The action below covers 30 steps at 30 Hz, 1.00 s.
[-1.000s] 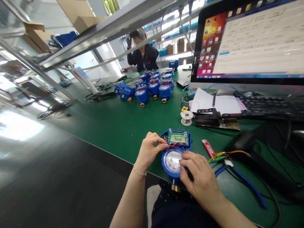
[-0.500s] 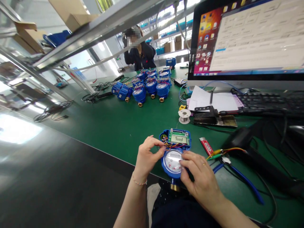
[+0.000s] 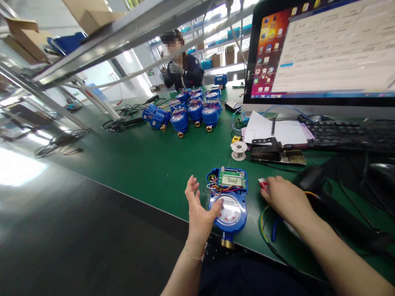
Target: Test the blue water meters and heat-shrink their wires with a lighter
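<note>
A blue water meter (image 3: 242, 218) lies near the table's front edge, its brass fitting pointing toward me. Its housing is uncovered, showing a green circuit board (image 3: 235, 172), an LCD reading "good", and thin coloured wires (image 3: 217, 188). My left hand (image 3: 199, 211) is open at the meter's left side, fingers spread, thumb resting on the round dial (image 3: 228, 210). To the right, my right hand (image 3: 285, 195) curls over a small red packet with white lettering (image 3: 263, 183), thumb and fingers closed around it. Part of the blue-handled pliers (image 3: 274, 230) shows beneath that arm; the wire clips are hidden.
Several blue meters (image 3: 195, 111) stand at the back, with a person (image 3: 185, 68) beyond them. A solder spool (image 3: 238, 151), papers (image 3: 277, 129), a black stand (image 3: 268, 152) and a handheld scanner (image 3: 314, 181) lie at right, below a monitor (image 3: 321, 53).
My right hand left the meter and moved right onto the red packet. My left hand let go of the wires and spread its fingers. The person opposite lowered their hands.
</note>
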Each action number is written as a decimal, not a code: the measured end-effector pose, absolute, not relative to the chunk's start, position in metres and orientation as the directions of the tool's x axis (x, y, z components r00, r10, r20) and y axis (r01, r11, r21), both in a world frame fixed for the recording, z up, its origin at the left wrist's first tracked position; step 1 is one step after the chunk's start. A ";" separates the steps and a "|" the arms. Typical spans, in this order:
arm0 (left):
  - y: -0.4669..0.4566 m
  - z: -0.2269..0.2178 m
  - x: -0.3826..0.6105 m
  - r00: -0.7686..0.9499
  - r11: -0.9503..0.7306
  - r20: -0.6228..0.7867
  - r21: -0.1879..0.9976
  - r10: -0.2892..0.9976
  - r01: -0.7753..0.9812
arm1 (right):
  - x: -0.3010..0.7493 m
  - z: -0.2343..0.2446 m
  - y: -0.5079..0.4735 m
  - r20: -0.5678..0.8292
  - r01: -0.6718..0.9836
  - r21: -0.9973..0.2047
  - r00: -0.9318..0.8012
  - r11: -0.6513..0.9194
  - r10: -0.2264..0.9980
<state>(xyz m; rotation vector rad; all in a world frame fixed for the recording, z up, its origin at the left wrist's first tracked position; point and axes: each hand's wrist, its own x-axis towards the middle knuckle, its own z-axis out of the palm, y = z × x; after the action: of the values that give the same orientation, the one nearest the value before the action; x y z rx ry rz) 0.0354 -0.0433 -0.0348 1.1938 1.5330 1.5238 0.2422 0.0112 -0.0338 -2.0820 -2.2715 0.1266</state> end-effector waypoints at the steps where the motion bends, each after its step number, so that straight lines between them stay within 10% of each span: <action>1: -0.047 -0.036 0.040 -0.357 0.004 -0.012 1.000 0.934 -0.023 | 0.243 -0.038 0.016 -0.087 0.997 -0.050 -0.061 0.057 0.994; 5: -0.057 -0.033 0.052 -0.095 0.296 -0.400 0.799 0.912 -0.524 | 0.238 -0.048 0.030 -0.124 0.997 -0.073 0.006 -0.015 0.992; 12: -0.060 -0.037 0.056 -0.143 0.159 -0.339 0.721 0.930 -0.675 | 0.253 -0.018 0.037 0.015 0.904 -0.426 0.032 -0.023 0.999; 14: -0.056 -0.043 0.060 -0.178 0.111 -0.321 0.709 0.930 -0.696 | 0.254 0.001 0.019 0.079 0.717 -0.697 0.034 0.030 0.996; 16: -0.048 -0.049 0.065 -0.214 0.048 -0.274 0.712 0.938 -0.701 | 0.247 0.018 -0.008 0.075 0.085 -0.994 0.020 0.073 0.997; 18: -0.035 -0.056 0.070 -0.260 -0.036 -0.195 0.732 0.946 -0.680 | 0.231 0.027 -0.036 -0.071 -0.300 -0.945 -0.191 -0.127 0.979; 22: -0.015 -0.061 0.075 -0.313 -0.173 -0.033 0.777 0.949 -0.606 | 0.192 0.018 -0.071 -0.293 -0.521 -0.621 -0.539 -0.585 0.790; 30: -0.024 -0.053 0.069 -0.280 -0.197 0.108 0.930 0.954 -0.309 | 0.162 0.006 -0.069 -0.275 -0.665 -0.333 -0.610 -0.669 0.743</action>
<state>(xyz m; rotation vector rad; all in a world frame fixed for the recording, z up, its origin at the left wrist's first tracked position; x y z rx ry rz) 0.0695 -0.0242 -0.0533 0.9228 1.0508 1.6583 0.1621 -0.0687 0.0064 -0.5025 -0.2516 2.2612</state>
